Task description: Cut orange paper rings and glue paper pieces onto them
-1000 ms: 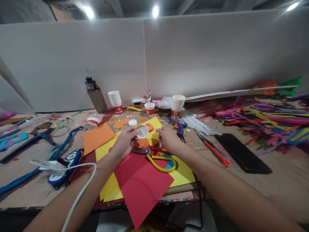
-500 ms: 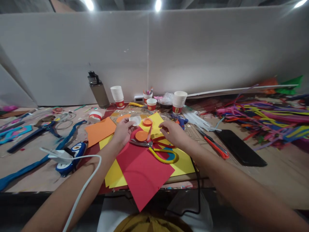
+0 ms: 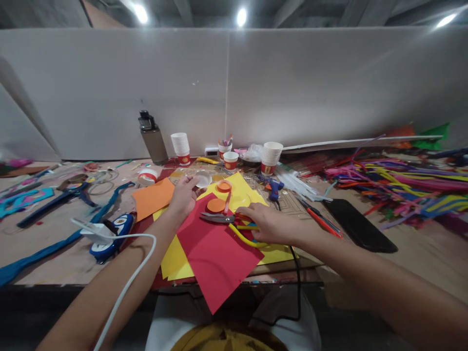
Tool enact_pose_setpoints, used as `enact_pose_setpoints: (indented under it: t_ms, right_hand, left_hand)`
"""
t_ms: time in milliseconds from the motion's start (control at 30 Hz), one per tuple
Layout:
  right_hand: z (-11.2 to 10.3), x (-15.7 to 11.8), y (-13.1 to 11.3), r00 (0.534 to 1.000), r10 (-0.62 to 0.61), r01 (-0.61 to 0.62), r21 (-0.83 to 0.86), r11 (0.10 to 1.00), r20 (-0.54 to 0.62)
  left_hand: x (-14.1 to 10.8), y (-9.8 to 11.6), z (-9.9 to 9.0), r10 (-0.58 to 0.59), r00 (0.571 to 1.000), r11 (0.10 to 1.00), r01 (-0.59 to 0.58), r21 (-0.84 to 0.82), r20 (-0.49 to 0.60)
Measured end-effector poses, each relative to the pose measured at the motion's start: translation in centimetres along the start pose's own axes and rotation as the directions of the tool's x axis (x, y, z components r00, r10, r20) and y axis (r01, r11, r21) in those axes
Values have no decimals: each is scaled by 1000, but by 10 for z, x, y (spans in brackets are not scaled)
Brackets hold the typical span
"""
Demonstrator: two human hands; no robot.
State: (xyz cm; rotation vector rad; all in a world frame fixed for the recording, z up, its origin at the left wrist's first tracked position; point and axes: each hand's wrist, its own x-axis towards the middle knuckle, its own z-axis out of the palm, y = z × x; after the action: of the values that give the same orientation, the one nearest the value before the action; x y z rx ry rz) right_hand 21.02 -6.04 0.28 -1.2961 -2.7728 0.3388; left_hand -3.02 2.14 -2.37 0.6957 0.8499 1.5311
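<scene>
My left hand (image 3: 185,195) pinches a small white round piece (image 3: 203,180), which looks like a cut-down paper cup. Over the handles of a pair of scissors (image 3: 219,218), my right hand (image 3: 263,222) has its fingers curled; one handle is yellow and the other red, and the fingers partly hide both. The scissor blades lie apart on red paper (image 3: 219,265). Just above the blades rests an orange paper disc (image 3: 216,205). Behind it is an orange ring-shaped piece (image 3: 224,186) with a strip hanging from it, on yellow paper (image 3: 239,185).
Stacks of paper cups (image 3: 271,158) and a bottle (image 3: 153,144) stand along the back wall. Rightward lie a glue gun (image 3: 275,189), a red utility knife (image 3: 323,220), a black phone (image 3: 360,224) and many pipe cleaners (image 3: 395,180). A white cable (image 3: 142,253) crosses above my left forearm.
My right hand has come down and toward me, from hovering above the yellow paper onto the scissor handles. My left hand still holds the white piece in nearly the same place.
</scene>
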Motion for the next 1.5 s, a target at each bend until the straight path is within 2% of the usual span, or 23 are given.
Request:
enact_pose_setpoints:
  t_ms: [67, 200, 300, 400, 467, 533, 633, 700, 833, 900, 1033, 1200, 1433, 1500]
  right_hand:
    - [-5, -3, 1, 1000, 17, -17, -10, 1000, -3]
    - [-5, -11, 6, 998, -53, 55, 47, 997, -37]
    - [-5, -11, 4, 974, -74, 126, 238, 963, -215]
    - [-8, 0, -6, 915, 12, 229, 545, 807, -402]
    - [-11, 11, -15, 891, 87, 283, 695, 661, -446]
    - [-12, 21, -23, 876, 181, 278, 777, 565, -446]
    - [-6, 28, -27, 901, 303, 139, 867, 478, -311]
    - [-1, 28, -25, 919, 314, 56, 870, 490, -236]
    - [5, 23, -18, 943, 284, -44, 783, 621, -173]
    - [5, 21, -18, 951, 272, -65, 761, 646, -150]
    - [4, 20, -21, 963, 244, -77, 757, 649, -112]
    - [7, 19, -24, 963, 239, -66, 758, 649, -121]
    - [5, 19, -28, 964, 246, -86, 751, 655, -104]
    - [4, 19, -28, 966, 247, -105, 764, 636, -74]
  left_hand:
    - [4, 5, -2, 14, 1000, 1000, -14, -11, -17]
    - [10, 11, -5, 46, 998, 999, -46, 2, -29]
    - [8, 9, -4, 90, 996, 996, -90, 23, 6]
    - [4, 4, -1, 143, 988, 986, -147, 78, 59]
    - [0, 0, 1, 169, 981, 975, -180, 129, 96]
    - [-2, -4, 3, 204, 971, 960, -224, 167, 128]
    - [-4, -7, 3, 270, 951, 930, -298, 214, 148]
    - [-5, -7, 3, 304, 938, 910, -338, 241, 167]
    - [-9, -6, 3, 345, 919, 882, -388, 267, 192]
    - [-12, -4, 5, 354, 918, 879, -392, 270, 181]
    - [-18, 0, 8, 366, 920, 853, -391, 345, 139]
    - [-22, 2, 9, 429, 896, 768, -426, 479, 111]
    - [-23, 4, 9, 520, 847, 679, -486, 550, 107]
    - [-24, 4, 10, 516, 848, 693, -494, 525, 117]
